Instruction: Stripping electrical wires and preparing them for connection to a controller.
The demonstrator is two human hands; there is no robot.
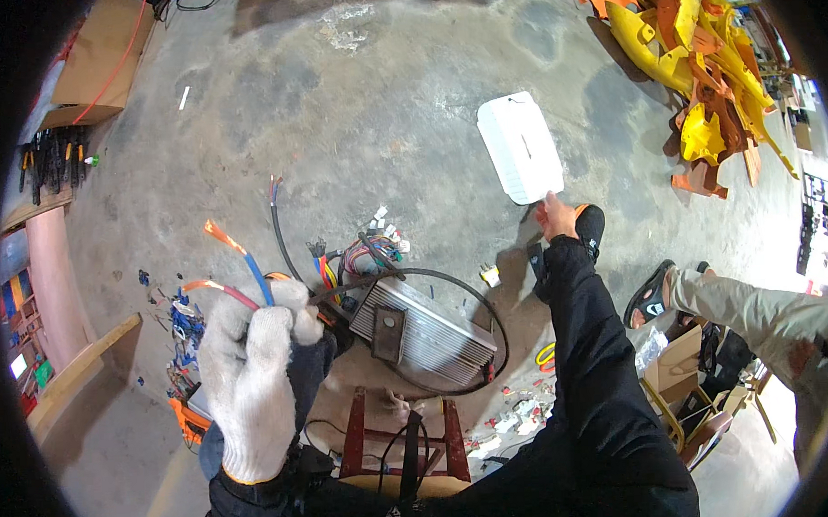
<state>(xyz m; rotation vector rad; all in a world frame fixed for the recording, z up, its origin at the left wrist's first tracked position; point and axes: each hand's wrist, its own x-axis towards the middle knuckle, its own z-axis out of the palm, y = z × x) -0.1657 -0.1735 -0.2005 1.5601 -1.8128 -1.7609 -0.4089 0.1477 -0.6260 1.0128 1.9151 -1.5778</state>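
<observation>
In a white knitted glove, my left hand (258,364) is closed round a black cable (433,272). Out of its top stick a blue wire (257,280) and a red wire (239,295), both with bare copper ends. Bare and reaching forward, my right hand (556,217) grips the near edge of a white plastic container (522,150); some of its fingers are hidden. Between my arms a silver finned metal box (430,335) lies on the floor, with the cable looping round it. Coloured wires with white connectors (377,246) spread at its far end.
A heap of yellow and orange plastic panels (690,66) lies at the far right. Scissors with yellow handles (546,357) and scattered scraps (520,414) are near my right arm. Another person's sandalled foot (654,296) stands to the right. Wire offcuts (187,326) litter the left.
</observation>
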